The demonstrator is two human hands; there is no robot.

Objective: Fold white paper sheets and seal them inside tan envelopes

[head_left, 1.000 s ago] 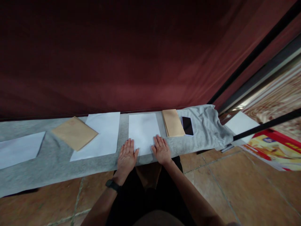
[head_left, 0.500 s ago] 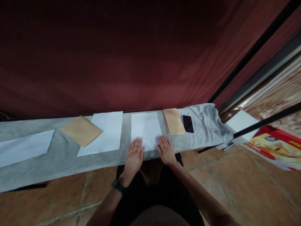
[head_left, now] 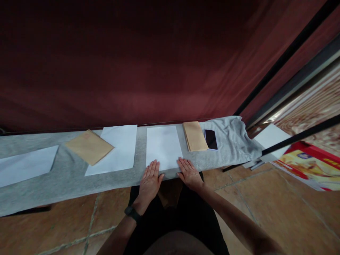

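Note:
A white sheet of paper [head_left: 163,145] lies flat on the grey cloth-covered table in front of me. My left hand [head_left: 150,180] rests palm down at its near left corner, fingers stretched out and touching the paper's edge. At the near right corner lies my right hand [head_left: 189,173], also flat with its fingers extended. Neither hand grips anything. Just right of the sheet is a stack of brown envelopes [head_left: 196,136], with a dark-screened phone [head_left: 211,139] beside it.
More white paper [head_left: 122,152] lies to the left, partly under brown envelopes [head_left: 89,147]. Further left is another white stack [head_left: 26,164]. The grey cloth [head_left: 71,184] bunches at the right end. A red and yellow box [head_left: 313,164] sits on the floor near a black pole [head_left: 302,136].
Both hands have slid slightly toward me along the paper, now at its near corners. The view has shifted a little; the paper and envelopes otherwise lie as before.

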